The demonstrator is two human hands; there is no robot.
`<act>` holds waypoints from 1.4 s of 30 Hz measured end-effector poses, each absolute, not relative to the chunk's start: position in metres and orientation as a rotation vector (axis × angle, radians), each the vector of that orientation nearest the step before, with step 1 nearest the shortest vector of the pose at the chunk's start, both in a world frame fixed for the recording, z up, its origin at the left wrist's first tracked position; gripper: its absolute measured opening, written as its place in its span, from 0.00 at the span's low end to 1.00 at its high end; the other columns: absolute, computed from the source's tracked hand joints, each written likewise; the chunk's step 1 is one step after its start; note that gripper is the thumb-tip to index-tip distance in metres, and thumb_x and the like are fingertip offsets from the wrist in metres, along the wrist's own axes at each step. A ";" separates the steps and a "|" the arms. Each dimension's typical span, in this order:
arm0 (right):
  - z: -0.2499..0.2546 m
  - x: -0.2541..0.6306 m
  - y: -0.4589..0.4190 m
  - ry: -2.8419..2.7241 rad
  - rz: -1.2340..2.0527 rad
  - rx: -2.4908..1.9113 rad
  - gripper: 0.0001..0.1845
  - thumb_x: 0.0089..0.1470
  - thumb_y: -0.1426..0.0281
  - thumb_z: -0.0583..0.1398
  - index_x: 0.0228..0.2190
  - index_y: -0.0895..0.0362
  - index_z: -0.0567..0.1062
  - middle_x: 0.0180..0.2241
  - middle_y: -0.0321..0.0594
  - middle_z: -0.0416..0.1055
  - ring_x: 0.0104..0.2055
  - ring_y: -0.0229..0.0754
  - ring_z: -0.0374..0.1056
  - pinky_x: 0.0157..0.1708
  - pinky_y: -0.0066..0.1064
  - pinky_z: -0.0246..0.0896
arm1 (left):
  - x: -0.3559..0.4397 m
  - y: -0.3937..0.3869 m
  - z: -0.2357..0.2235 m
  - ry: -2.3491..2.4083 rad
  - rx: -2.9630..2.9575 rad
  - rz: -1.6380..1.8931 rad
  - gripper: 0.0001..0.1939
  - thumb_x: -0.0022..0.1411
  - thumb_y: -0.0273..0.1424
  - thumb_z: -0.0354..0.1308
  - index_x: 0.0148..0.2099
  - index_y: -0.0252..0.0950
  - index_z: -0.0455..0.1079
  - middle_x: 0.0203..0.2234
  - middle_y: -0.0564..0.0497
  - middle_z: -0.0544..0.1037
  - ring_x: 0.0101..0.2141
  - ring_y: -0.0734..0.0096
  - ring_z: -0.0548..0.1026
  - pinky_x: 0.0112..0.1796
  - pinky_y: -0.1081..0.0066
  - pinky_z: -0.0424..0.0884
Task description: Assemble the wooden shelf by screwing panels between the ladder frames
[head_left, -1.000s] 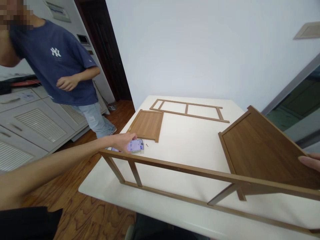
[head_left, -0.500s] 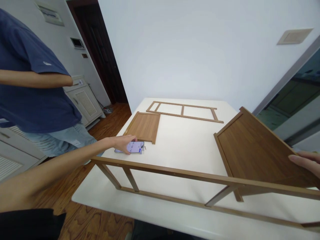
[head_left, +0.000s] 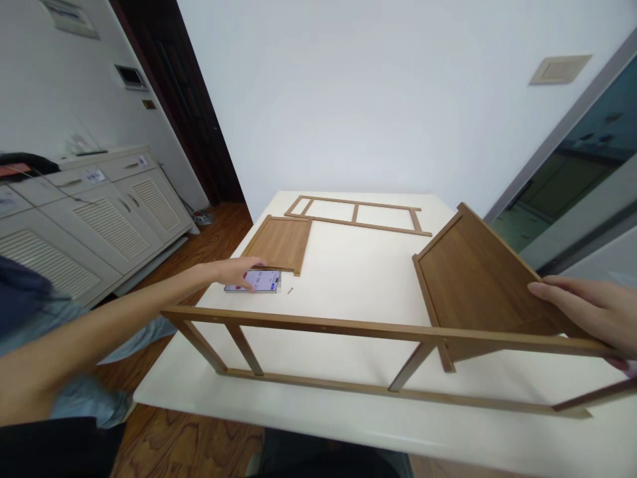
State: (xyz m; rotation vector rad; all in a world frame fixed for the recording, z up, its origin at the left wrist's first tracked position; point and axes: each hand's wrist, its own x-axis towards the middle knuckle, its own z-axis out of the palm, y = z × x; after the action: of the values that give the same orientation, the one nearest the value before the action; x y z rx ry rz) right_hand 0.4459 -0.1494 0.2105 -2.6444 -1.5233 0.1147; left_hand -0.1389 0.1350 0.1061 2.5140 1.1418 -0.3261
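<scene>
My left hand point(head_left: 239, 272) reaches across a phone point(head_left: 263, 281) lying on the white table point(head_left: 348, 285), with thumb and fingers at opposite long edges. A timer display shows on its screen. A small screw point(head_left: 290, 291) lies just right of the phone. At the right, my right hand point(head_left: 592, 312) grips the edge of a tilted brown wooden panel point(head_left: 478, 285); a fingertip shows below the rail. In front of that panel, a ladder-like wooden frame point(head_left: 318, 325) stands on its long side. I cannot tell whether panel and frame are joined.
A second wooden panel point(head_left: 281, 242) lies flat behind the phone. Farther back lies another wooden frame point(head_left: 358, 216), close to the wall point(head_left: 378, 99). A person's jeans-clad leg point(head_left: 84, 398) shows at lower left, with a white cabinet point(head_left: 109, 226) behind.
The other person has moved left, mostly out of view. My view has turned slightly right, showing more of my right hand. The phone has shifted slightly relative to the screw.
</scene>
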 end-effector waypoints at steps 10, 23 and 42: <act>0.237 0.352 -0.125 -1.660 0.402 -2.606 0.24 0.69 0.63 0.46 0.34 0.60 0.76 0.17 0.44 0.74 0.26 0.46 0.75 0.32 0.33 0.62 | -0.097 0.059 0.269 1.079 2.334 -0.392 0.45 0.68 0.65 0.32 0.60 0.38 0.73 0.57 0.48 0.78 0.55 0.59 0.76 0.53 0.69 0.71; 0.241 0.309 -0.097 -1.874 0.425 -2.386 0.25 0.71 0.55 0.52 0.38 0.62 0.78 0.30 0.41 0.78 0.29 0.38 0.75 0.36 0.34 0.72 | 0.063 -0.050 0.203 0.923 3.254 0.022 0.14 0.77 0.43 0.46 0.47 0.39 0.67 0.34 0.49 0.82 0.30 0.59 0.80 0.25 0.67 0.57; 0.243 0.322 -0.130 -1.921 0.351 -2.325 0.24 0.66 0.68 0.46 0.31 0.62 0.79 0.21 0.47 0.77 0.26 0.44 0.74 0.30 0.30 0.61 | 0.067 -0.086 0.190 1.016 3.407 0.385 0.22 0.76 0.48 0.44 0.44 0.38 0.70 0.26 0.45 0.77 0.31 0.58 0.79 0.25 0.66 0.56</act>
State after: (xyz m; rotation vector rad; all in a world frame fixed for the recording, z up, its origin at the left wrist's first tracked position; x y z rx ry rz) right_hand 0.3216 -0.1302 0.2432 -2.3250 -1.9214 0.3511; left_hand 0.0668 -0.0862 0.1899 3.4071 1.0162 0.3850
